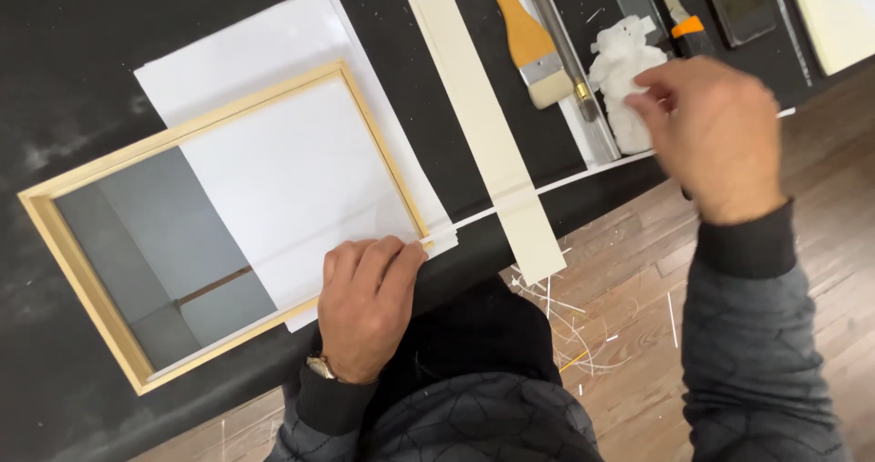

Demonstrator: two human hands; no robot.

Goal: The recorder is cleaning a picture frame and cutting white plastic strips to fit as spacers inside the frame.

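Observation:
A pale wooden frame (82,271) lies on a black table (73,70), its glass over white paper sheets (273,52). My left hand (365,307) rests flat on the frame's near right corner, fingers pressing the wood and the paper edge. My right hand (715,138) hovers at the upper right. Its fingertips touch a crumpled white cloth (620,61). Whether they pinch the cloth is blurred.
A long cream strip (483,125) runs diagonally past the table edge. A flat brush (529,43), a metal-handled tool (561,43), a clear ruler (592,148) and an orange utility knife (684,25) lie near the cloth. Thin offcuts (574,334) litter the wooden floor.

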